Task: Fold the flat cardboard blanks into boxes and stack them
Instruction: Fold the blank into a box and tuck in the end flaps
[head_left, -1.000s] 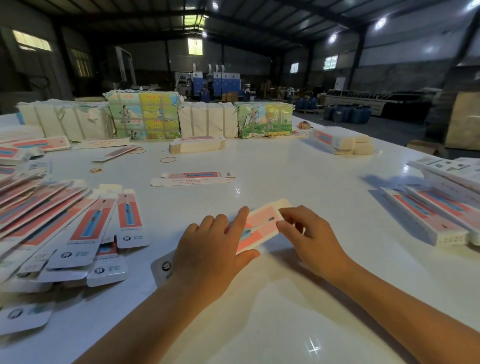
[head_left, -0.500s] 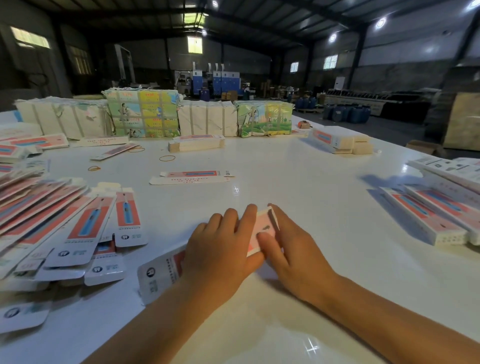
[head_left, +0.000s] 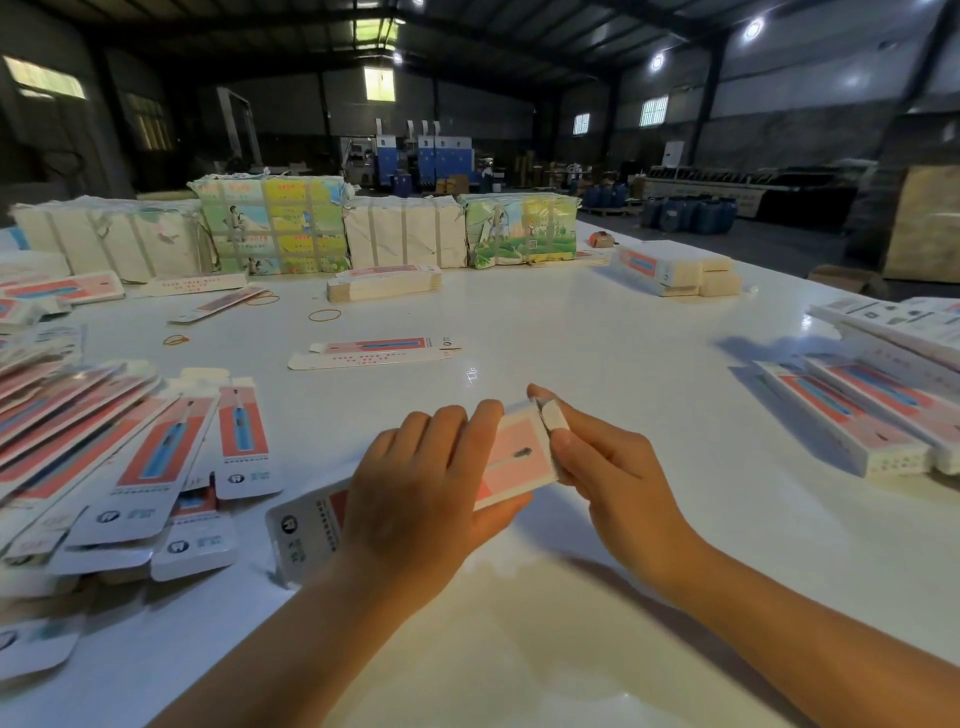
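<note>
A long pink and white cardboard box lies slanted at the middle of the white table. My left hand grips its middle, fingers over the top and thumb underneath, hiding much of it. My right hand pinches the small white flap at the box's far end. A fan of flat pink blanks covers the left side. Folded boxes lie in a row at the right.
A single flat blank lies beyond my hands. Wrapped bundles line the far edge, with a low stack of blanks before them. Rubber bands lie loose at left centre. More boxes sit far right.
The box has risen off the table into a fuller shape. My right hand moved from lying flat on it to its far end and now pinches the end flap.
</note>
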